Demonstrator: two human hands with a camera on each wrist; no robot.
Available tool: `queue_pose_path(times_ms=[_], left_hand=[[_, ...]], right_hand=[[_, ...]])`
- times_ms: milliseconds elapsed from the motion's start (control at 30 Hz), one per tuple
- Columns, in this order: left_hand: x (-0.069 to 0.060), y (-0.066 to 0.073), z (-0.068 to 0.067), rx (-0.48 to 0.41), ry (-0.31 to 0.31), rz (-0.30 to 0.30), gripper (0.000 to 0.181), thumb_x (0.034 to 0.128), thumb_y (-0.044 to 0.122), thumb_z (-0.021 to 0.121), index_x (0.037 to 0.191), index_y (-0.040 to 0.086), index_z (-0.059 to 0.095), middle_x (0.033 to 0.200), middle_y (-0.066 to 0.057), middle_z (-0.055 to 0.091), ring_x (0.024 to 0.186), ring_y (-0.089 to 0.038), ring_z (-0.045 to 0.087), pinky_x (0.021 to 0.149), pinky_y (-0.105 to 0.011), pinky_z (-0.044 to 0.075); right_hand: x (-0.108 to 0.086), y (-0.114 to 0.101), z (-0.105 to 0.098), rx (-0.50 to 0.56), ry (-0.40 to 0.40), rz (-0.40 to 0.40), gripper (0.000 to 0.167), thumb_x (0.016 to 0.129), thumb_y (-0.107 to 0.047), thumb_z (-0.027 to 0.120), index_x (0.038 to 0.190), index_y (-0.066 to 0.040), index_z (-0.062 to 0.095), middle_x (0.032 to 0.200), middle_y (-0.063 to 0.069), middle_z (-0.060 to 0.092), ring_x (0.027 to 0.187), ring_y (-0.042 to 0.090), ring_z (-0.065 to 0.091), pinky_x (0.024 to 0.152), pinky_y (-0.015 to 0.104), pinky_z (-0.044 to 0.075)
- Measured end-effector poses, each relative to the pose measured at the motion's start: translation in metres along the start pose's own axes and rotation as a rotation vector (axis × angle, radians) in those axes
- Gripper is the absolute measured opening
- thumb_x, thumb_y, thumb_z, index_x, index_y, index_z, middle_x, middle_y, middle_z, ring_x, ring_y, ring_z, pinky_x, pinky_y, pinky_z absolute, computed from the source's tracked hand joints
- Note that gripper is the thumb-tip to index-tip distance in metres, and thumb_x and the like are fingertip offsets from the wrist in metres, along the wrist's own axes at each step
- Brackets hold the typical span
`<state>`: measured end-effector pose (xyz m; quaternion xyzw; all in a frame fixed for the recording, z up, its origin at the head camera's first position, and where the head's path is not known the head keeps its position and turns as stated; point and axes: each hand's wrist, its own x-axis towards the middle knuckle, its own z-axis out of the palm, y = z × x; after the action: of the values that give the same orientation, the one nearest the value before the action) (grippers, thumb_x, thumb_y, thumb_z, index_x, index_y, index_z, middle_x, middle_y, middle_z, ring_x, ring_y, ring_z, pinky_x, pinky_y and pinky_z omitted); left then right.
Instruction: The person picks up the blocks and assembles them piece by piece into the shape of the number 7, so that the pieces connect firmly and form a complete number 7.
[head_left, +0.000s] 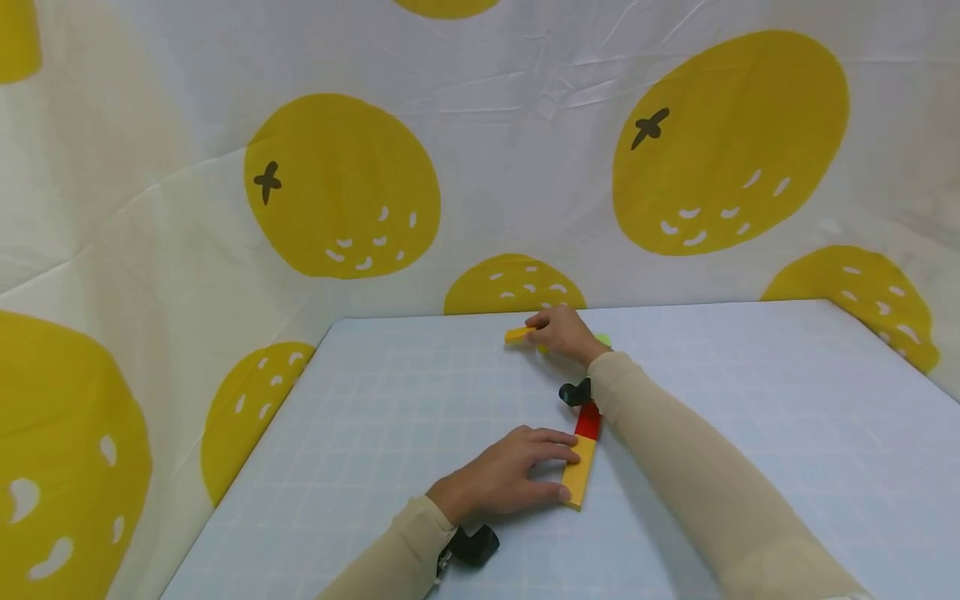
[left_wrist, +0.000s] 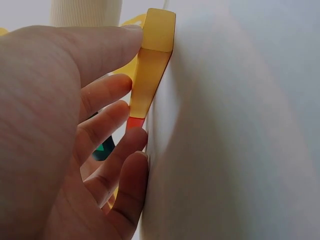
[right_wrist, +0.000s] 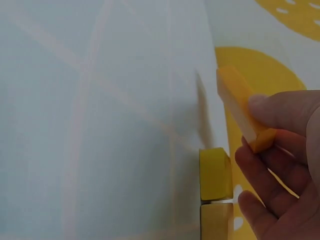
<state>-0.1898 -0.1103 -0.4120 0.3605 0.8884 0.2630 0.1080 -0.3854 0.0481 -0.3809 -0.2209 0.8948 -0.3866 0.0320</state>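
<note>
At the far side of the table my right hand (head_left: 564, 335) pinches an orange-yellow block (right_wrist: 234, 95) between thumb and fingers, raised above the surface and tilted in the right wrist view. Below it lie a bright yellow block (right_wrist: 215, 175) and a tan-looking block (right_wrist: 216, 221), end to end. Nearer, my left hand (head_left: 504, 472) rests its thumb and fingertips along the left side of a yellow-orange block (head_left: 577, 477), without wrapping round it. That block meets a red block (head_left: 588, 422). Beyond, my right wrist hides part of the row; a green piece (head_left: 603, 339) peeks out.
The blocks lie on a pale table (head_left: 390, 400) with a faint grid. Behind it hangs a white cloth (head_left: 517, 167) with large yellow fruit shapes, meeting the table's far edge. My right forearm reaches across the table's right half.
</note>
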Motion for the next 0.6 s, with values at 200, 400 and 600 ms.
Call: queue_pose_path(times_ms=[200, 400, 600], left_hand=[[-0.001, 0.001, -0.001, -0.008, 0.002, 0.005, 0.042, 0.0964, 0.043, 0.066, 0.135, 0.028, 0.063, 0.147, 0.020, 0.046, 0.130, -0.008, 0.043, 0.107, -0.029, 0.038], [0.000, 0.002, 0.000, -0.006, -0.004, 0.003, 0.042, 0.0965, 0.044, 0.065, 0.136, 0.030, 0.062, 0.147, 0.022, 0.045, 0.131, -0.007, 0.042, 0.106, -0.029, 0.039], [-0.001, 0.002, -0.001, -0.016, -0.001, 0.008, 0.043, 0.0966, 0.044, 0.065, 0.136, 0.029, 0.062, 0.147, 0.021, 0.046, 0.130, -0.007, 0.043, 0.105, -0.028, 0.039]], right_hand=[[0.006, 0.005, 0.004, -0.005, -0.014, 0.010, 0.036, 0.093, -0.022, 0.070, 0.125, -0.005, 0.070, 0.118, 0.009, 0.070, 0.106, 0.026, 0.057, 0.095, 0.039, 0.050], [0.010, 0.012, 0.009, -0.027, -0.027, 0.020, 0.038, 0.093, -0.023, 0.070, 0.127, -0.006, 0.069, 0.118, 0.008, 0.069, 0.105, 0.026, 0.056, 0.092, 0.037, 0.051], [0.013, 0.016, 0.011, -0.060, -0.037, 0.018, 0.037, 0.094, -0.023, 0.068, 0.127, -0.007, 0.069, 0.119, 0.008, 0.067, 0.106, 0.026, 0.055, 0.097, 0.040, 0.048]])
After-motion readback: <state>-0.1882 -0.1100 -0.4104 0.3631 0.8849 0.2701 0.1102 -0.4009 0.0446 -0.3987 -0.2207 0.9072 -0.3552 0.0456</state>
